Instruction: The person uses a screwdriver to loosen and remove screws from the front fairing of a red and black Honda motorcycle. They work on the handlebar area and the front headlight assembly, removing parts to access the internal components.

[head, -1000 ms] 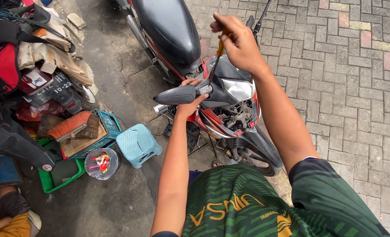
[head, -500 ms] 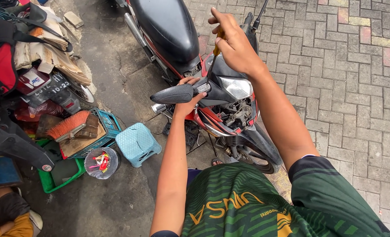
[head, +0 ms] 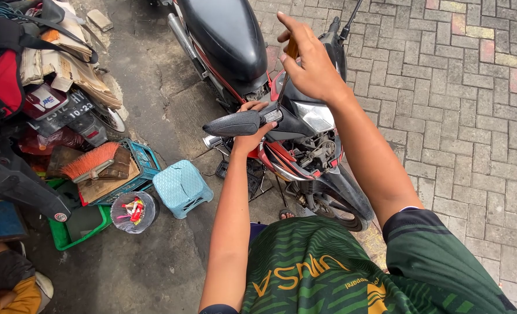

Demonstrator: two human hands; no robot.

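Closest to me, low in the view, is my green striped shirt (head: 328, 279), with both bare arms reaching up from it toward the motorcycle (head: 282, 134). My left hand (head: 252, 131) is wrapped shut around the stem of the black side mirror (head: 235, 123), just where it meets the handlebar area; the mirror head sticks out to the left of my fingers. Above it, my right hand (head: 311, 64) is raised, fingers curled around the orange handle of a screwdriver (head: 287, 70) whose thin shaft points down toward the mirror mount. I cannot tell whether the tip touches the mount. Under both hands sit the headlight (head: 314, 116) and the front wheel (head: 340, 203). Left of the bike on the concrete stand a small light-blue plastic stool (head: 180, 186), a clear round tub (head: 133, 212) and a blue crate (head: 145, 160) with an orange-bristled brush (head: 90, 161). Farther off, the long black seat (head: 223, 35) runs away from me over grey brick paving (head: 462, 116).
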